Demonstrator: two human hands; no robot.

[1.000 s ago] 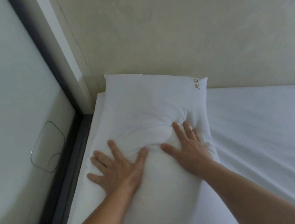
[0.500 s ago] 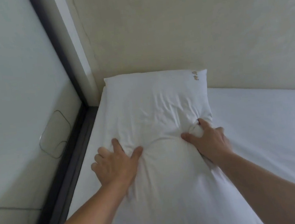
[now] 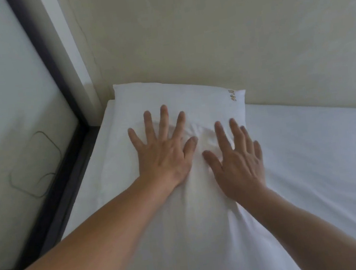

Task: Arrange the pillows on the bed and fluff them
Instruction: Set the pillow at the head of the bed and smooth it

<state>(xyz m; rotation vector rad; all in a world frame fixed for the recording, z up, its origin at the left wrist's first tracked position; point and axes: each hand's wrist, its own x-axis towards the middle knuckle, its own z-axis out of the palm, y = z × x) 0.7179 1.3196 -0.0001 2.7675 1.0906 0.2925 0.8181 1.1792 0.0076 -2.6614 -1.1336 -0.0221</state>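
A white pillow [image 3: 205, 231] with a small gold embroidered mark at its far right corner lies lengthwise on the white bed [image 3: 318, 152], its far end against the wall. My left hand [image 3: 163, 149] rests flat on the pillow's far half, fingers spread. Just to its right, my right hand [image 3: 235, 161] also presses flat on the pillow with fingers apart. A few creases show in the cover between the two hands. Neither hand holds anything.
A beige wall [image 3: 227, 29] stands behind the bed's head. On the left a dark frame [image 3: 67, 180] runs along the bed's edge beside a pale panel [image 3: 3, 110] with a thin cable loop on it.
Both hands have let go of the bunched cover at the pillow's middle and moved toward the far end, where they now lie flat and spread.
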